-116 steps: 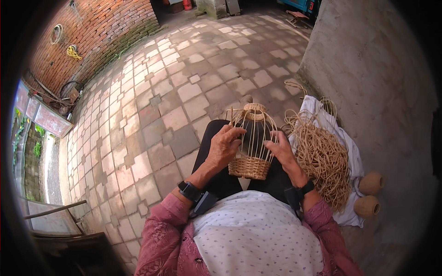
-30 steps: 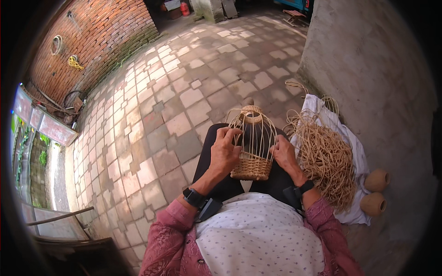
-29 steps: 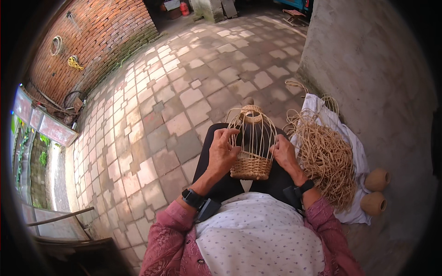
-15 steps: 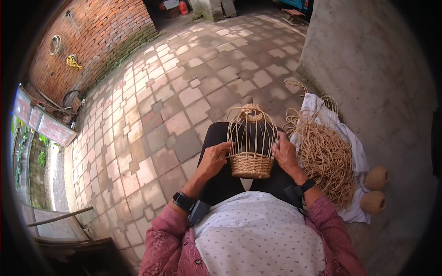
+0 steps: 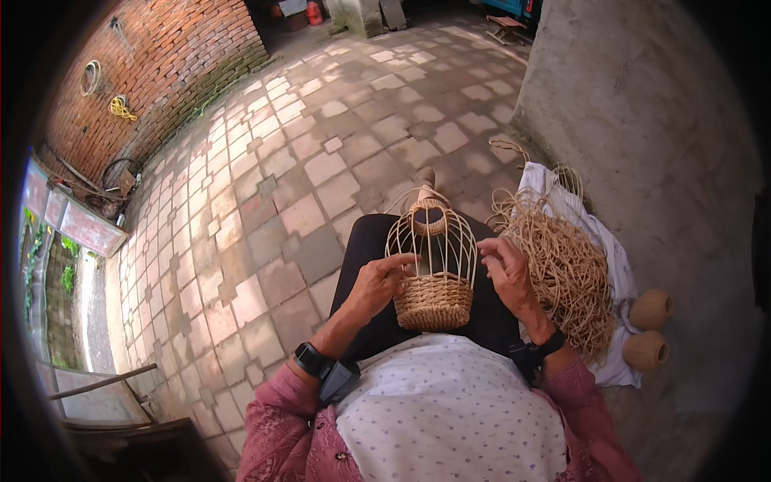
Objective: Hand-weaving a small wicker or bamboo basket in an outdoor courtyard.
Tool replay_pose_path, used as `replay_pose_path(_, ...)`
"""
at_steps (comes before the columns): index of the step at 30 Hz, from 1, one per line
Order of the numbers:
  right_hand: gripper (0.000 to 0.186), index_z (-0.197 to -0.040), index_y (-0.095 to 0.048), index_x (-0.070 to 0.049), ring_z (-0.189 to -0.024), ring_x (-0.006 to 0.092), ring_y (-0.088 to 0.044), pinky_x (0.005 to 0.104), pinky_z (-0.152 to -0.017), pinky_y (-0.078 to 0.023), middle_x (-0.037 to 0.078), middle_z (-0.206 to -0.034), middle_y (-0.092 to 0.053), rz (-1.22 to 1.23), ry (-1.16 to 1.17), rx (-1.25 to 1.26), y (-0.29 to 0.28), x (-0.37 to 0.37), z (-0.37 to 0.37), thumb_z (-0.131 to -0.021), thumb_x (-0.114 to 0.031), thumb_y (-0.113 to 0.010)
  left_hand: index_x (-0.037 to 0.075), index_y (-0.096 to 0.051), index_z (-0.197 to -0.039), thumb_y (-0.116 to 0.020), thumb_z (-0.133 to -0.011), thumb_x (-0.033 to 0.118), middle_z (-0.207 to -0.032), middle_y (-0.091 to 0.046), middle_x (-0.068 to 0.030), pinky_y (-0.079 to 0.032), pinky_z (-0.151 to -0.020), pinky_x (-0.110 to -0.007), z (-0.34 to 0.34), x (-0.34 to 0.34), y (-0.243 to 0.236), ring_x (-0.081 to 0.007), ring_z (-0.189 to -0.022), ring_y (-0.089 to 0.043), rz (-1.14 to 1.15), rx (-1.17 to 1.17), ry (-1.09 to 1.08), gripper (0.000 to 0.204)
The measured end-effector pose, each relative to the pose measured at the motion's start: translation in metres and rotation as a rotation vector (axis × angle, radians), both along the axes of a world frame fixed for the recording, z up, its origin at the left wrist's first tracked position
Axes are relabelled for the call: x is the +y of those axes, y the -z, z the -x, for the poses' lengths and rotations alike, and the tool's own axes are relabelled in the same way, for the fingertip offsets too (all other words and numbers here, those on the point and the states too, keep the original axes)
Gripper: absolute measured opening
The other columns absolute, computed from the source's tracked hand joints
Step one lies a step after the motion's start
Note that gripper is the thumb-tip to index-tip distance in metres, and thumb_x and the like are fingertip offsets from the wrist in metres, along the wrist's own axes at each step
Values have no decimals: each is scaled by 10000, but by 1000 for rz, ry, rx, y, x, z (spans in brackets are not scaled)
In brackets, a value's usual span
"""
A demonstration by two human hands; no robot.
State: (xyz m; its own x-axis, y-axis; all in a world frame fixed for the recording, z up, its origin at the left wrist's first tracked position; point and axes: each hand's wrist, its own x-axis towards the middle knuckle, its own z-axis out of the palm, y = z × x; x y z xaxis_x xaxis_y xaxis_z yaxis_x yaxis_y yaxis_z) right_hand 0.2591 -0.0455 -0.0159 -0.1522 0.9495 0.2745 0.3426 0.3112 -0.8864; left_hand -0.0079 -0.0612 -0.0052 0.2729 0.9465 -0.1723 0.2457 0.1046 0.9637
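Observation:
A partly woven basket [image 5: 434, 303] sits upright on my lap. Its lower band is tightly plaited, and bare upright stakes curve inward to a small woven ring [image 5: 428, 217] at the top. My left hand [image 5: 378, 287] grips it at the left, with the index finger reaching between the stakes just above the woven rim. Off the basket's right side, my right hand [image 5: 514, 279] is raised with bent fingers apart; I see nothing clearly held in it.
To my right a heap of tan cord [image 5: 566, 281] lies on a white cloth [image 5: 617, 277]. Two small round pots [image 5: 645, 351] stand beside it, near a grey wall [image 5: 634, 136]. Paving [image 5: 273, 241] stretches ahead to a brick wall [image 5: 177, 56].
The basket has come a little closer to me and tilted slightly. My right hand has left its right side and moved outward, while my left hand stays on it.

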Motion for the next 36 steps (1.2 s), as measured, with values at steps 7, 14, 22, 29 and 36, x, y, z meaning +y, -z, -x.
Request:
replay_pose_path(7, 277, -1031, -648, -33, -800, 238, -625, 311, -699, -500, 106, -886, -576, -151, -286, -218, -10, -14, 12, -799, 80, -547, 89, -644, -1185, -449, -918, 1, -840, -675, -101, -540, -695, -291, -12, 2, -9, -167, -725, -651, -129, 179, -41, 342)
replay_pose_path(14, 419, -1210, -536, -14, -808, 247, -634, 324, -715, -510, 163, -1035, -582, 107, 103, -95, -9, 8, 22, -844, -193, -631, 89, -645, -1181, -446, -860, -45, -849, -677, -135, -536, -754, -334, -14, -4, -3, -210, -793, -673, -203, 175, -71, 401)
replay_pose_path(22, 708, -1352, -341, -35, -1132, 444, -537, 467, -933, -454, 279, -1287, -488, 334, 187, -480, 3, 51, 61, -777, -317, -643, 60, -655, -1120, -477, -828, -9, -849, -663, -176, -520, -729, -351, -9, 14, 6, -284, -777, -674, -466, 366, 44, 349)
replay_pose_path(29, 574, -1266, -416, -8, -854, 371, -631, 446, -789, -492, 208, -939, -637, 454, 212, -186, 48, 59, 33, -766, -205, -618, 42, -643, -1083, -535, -944, 173, -757, -612, -22, -497, -598, -243, 33, 15, 5, -87, -662, -562, -131, 45, -411, 219)
replay_pose_path(36, 539, -1259, -420, -1, -549, 189, -597, 331, -458, -492, 126, -796, -619, 523, 190, -47, 36, 48, 37, -791, -176, -621, 20, -628, -886, -578, -924, 328, -642, -559, 8, -411, -513, -219, 7, 0, 19, -69, -587, -509, -110, 305, -228, 315)
